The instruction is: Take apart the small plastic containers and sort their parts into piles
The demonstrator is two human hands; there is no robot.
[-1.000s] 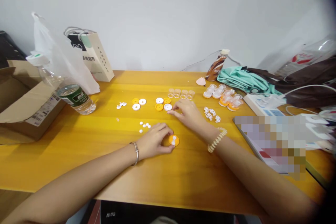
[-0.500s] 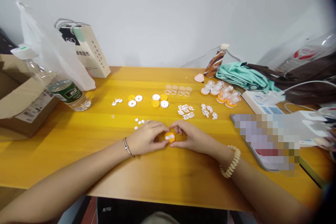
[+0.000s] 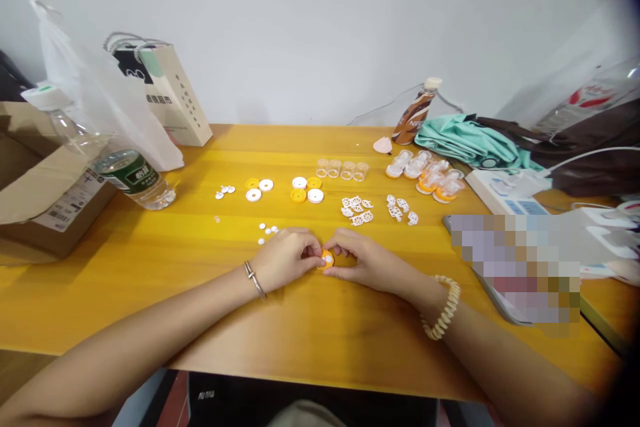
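Observation:
A small round orange cap (image 3: 327, 265) with white pieces (image 3: 328, 258) in it sits between my hands, low over the table. My right hand (image 3: 365, 259) grips its right side, index finger at the far rim and thumb at the near one. The thumb and index finger of my left hand (image 3: 290, 257) are pinched together over the cap's left part; what lies between those fingertips is hidden. Several small white discs (image 3: 263, 226) lie just beyond my left hand. Beyond my right hand are several white spoked pieces (image 3: 357, 208).
Farther back on the table (image 3: 250, 340) are white and orange rings (image 3: 299, 195), clear cups (image 3: 347, 171) and assembled clear-topped pieces (image 3: 441, 183). A water bottle (image 3: 137, 180) and carton (image 3: 60, 213) stand left. At right are a phone (image 3: 480, 280), power strip (image 3: 500, 193) and teal cloth (image 3: 465, 140).
My left fingers have closed into a pinch and moved over the left part of the cap. My right fingers have drawn in against its right side. The view has shifted slightly.

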